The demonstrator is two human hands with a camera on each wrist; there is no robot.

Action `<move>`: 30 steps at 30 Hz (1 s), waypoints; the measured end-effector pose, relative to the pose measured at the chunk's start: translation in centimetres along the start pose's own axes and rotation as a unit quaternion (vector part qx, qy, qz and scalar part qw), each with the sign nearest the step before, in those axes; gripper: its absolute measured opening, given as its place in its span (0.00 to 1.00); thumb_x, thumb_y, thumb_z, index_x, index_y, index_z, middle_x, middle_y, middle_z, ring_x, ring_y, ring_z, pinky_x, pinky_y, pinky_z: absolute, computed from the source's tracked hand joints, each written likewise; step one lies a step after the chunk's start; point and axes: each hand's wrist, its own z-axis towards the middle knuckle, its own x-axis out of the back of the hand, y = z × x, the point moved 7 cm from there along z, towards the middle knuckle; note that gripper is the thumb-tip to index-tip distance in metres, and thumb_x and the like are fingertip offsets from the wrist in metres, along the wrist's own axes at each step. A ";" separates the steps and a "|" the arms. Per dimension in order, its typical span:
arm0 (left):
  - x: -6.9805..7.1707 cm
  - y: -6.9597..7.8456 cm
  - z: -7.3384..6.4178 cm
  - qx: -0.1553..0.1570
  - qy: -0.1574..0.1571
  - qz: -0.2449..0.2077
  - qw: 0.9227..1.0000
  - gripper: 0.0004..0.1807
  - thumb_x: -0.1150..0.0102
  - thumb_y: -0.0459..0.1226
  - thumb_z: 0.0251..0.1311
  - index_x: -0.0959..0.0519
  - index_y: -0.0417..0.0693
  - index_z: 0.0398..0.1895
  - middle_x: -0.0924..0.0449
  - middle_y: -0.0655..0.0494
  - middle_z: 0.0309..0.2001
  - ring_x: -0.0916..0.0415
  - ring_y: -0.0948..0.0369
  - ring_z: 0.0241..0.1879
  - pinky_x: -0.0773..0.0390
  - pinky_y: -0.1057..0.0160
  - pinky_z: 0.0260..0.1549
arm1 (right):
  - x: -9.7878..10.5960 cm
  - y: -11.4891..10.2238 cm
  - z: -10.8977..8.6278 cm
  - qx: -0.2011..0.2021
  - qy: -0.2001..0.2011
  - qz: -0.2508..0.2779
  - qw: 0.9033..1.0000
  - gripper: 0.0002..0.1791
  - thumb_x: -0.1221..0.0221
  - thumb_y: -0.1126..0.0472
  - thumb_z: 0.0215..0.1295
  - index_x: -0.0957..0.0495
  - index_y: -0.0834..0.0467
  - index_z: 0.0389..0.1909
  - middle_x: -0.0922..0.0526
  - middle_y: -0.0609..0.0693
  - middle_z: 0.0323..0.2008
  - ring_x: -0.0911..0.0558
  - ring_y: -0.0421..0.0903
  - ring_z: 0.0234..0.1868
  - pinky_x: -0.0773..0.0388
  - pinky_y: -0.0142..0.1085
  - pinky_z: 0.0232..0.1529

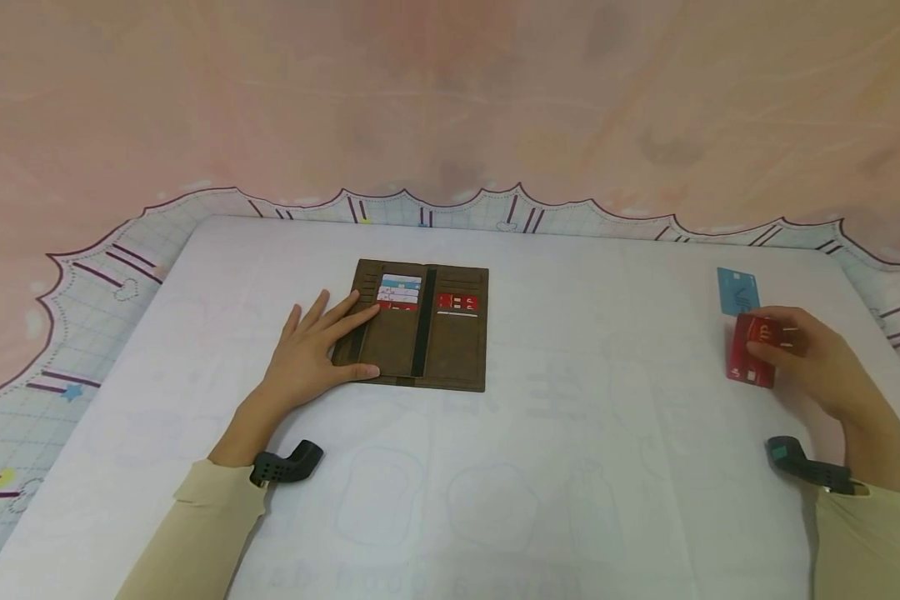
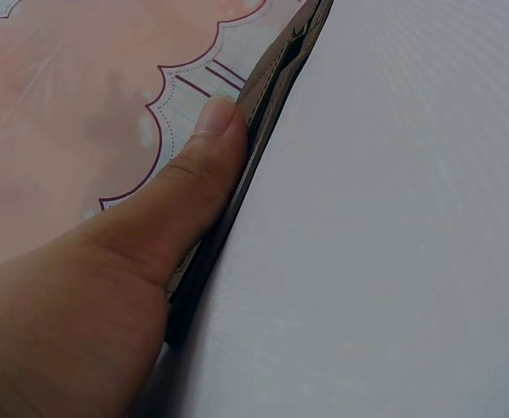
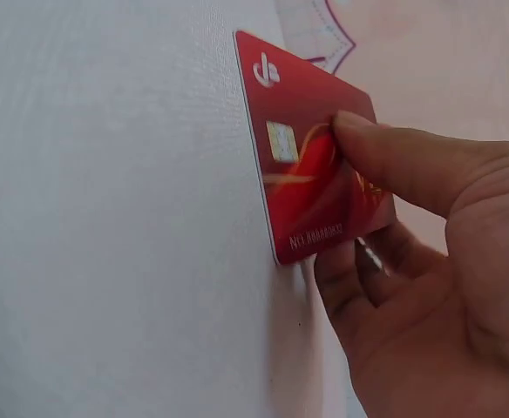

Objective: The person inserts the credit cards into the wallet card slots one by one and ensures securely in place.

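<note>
A brown wallet (image 1: pixel 456 350) lies unfolded on the white tabletop, with several cards (image 1: pixel 399 289) tucked in its left side and red-edged ones (image 1: pixel 457 301) in its right side. My left hand (image 1: pixel 311 350) rests on the wallet's left edge with its fingers spread; the thumb (image 2: pixel 198 161) lies along the near edge in the left wrist view. Far to the right, my right hand (image 1: pixel 813 358) pinches a red bank card (image 3: pixel 302 205) between thumb and fingers. The red card (image 1: pixel 750 367) appears raised at a tilt beside a blue card (image 1: pixel 737 292) lying flat behind it.
A white sheet (image 1: pixel 570 467) with faint printed outlines covers the table. Around it runs a scalloped, patterned cloth border (image 1: pixel 131 258), and pinkish cloth (image 1: pixel 450 100) extends behind. Each wrist wears a dark band with a camera, such as the left one (image 1: pixel 288 463).
</note>
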 end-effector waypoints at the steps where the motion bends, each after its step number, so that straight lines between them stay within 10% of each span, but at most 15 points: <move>1: 0.0 0.0 0.0 0.000 0.000 0.000 1.000 0.47 0.35 0.62 0.48 0.39 0.63 0.72 0.52 0.53 0.75 0.67 0.45 0.74 0.73 0.41 0.67 | 0.1 0.1 0.0 -0.001 0.001 0.000 1.000 0.34 0.47 0.49 0.70 0.43 0.63 0.69 0.40 0.69 0.62 0.38 0.73 0.59 0.30 0.16 0.33; 9: -0.1 -0.2 0.0 -0.002 0.001 0.000 1.000 0.47 0.36 0.63 0.48 0.40 0.64 0.73 0.52 0.54 0.75 0.67 0.46 0.74 0.73 0.41 0.67 | 0.3 -0.1 -0.3 -0.025 0.015 0.007 1.000 0.30 0.53 0.49 0.73 0.41 0.59 0.70 0.42 0.66 0.67 0.42 0.72 0.65 0.32 0.54 0.52; 17: -0.1 -0.2 0.0 -0.002 0.006 0.002 1.000 0.46 0.36 0.63 0.49 0.39 0.65 0.72 0.52 0.54 0.75 0.67 0.46 0.74 0.72 0.41 0.67 | 0.7 -0.1 -0.2 -0.050 0.061 0.026 0.997 0.31 0.51 0.45 0.71 0.39 0.53 0.71 0.36 0.59 0.62 0.39 0.64 0.65 0.29 0.16 0.38; 30: -0.2 -0.2 0.0 -0.004 0.007 -0.001 1.000 0.46 0.36 0.63 0.49 0.40 0.64 0.72 0.52 0.54 0.75 0.67 0.46 0.74 0.73 0.41 0.67 | 1.1 -1.6 -0.4 -0.031 0.096 0.148 0.984 0.25 0.46 0.56 0.70 0.33 0.51 0.67 0.32 0.49 0.53 0.29 0.32 0.48 0.26 0.17 0.36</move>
